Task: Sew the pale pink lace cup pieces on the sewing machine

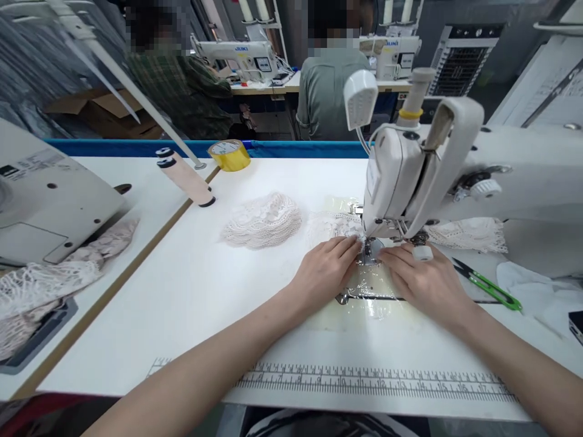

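My left hand [330, 267] lies palm down at the left of the needle area, its fingers close together on a piece of white lace [334, 224]. My right hand [426, 276] is on the other side of the presser foot [368, 249], fingers bent and together; whatever is under its fingertips is hidden. Both hands are beneath the head of a white sewing machine [396, 176]. Another length of lace [473, 235] lies behind my right hand. To the left, a pile of lace pieces [264, 220] rests on the white table [182, 291].
Green thread snips [489, 285] and white cloth [532, 291] lie at the right. Pink thread cones [186, 179] and yellow tape [230, 156] are at the back left. A second machine [54, 188] stands left. A printed ruler [341, 379] edges the table. Two people sit beyond.
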Demonstrator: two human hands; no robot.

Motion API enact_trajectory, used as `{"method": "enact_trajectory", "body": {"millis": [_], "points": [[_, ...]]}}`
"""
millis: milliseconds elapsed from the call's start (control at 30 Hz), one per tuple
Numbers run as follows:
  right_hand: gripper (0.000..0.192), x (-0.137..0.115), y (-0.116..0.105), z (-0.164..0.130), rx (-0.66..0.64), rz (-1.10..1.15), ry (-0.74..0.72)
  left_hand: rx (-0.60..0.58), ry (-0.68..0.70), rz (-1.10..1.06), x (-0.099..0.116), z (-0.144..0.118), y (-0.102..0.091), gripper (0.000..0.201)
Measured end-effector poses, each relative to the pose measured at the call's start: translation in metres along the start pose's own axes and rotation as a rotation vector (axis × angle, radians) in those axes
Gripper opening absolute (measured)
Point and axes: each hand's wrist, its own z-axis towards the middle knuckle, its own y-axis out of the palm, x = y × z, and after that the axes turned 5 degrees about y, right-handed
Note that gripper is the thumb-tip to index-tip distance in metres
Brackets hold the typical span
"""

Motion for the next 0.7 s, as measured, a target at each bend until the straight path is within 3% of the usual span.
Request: {"method": "enact_trajectory", "body": {"millis": [100,200,333,433,500,567,700], "points": [[0.027,0.000,0.003,-0.005,0.014,0.061,0.018,-0.102,-0.108,-0.008,-0.003,0.002,-0.001,0.022],[0.026,-0.002,0.006,-0.009,0.002,0.196,0.051,-0.135,-0.119,-0.018,-0.007,0.005,-0.007,0.013],[0.041,-0.015,0.000,-0.003,-0.052,0.454,0.050,-0.168,-0.090,-0.109,-0.015,0.001,-0.035,0.016],[0.057,-0.034,-0.011,0.012,-0.233,0.590,0.102,-0.311,-0.053,-0.414,-0.020,-0.008,-0.068,0.015],[0.044,-0.047,-0.018,0.025,-0.416,0.735,0.187,-0.404,-0.063,-0.685,-0.023,-0.016,-0.088,0.014],[0.025,-0.057,-0.024,0.038,-0.558,0.927,0.294,-0.398,-0.120,-0.865,-0.028,-0.027,-0.103,0.012],[0.029,-0.070,-0.028,0.063,-0.701,1.294,0.372,-0.385,-0.233,-1.146,-0.049,-0.064,-0.113,0.020]]}}
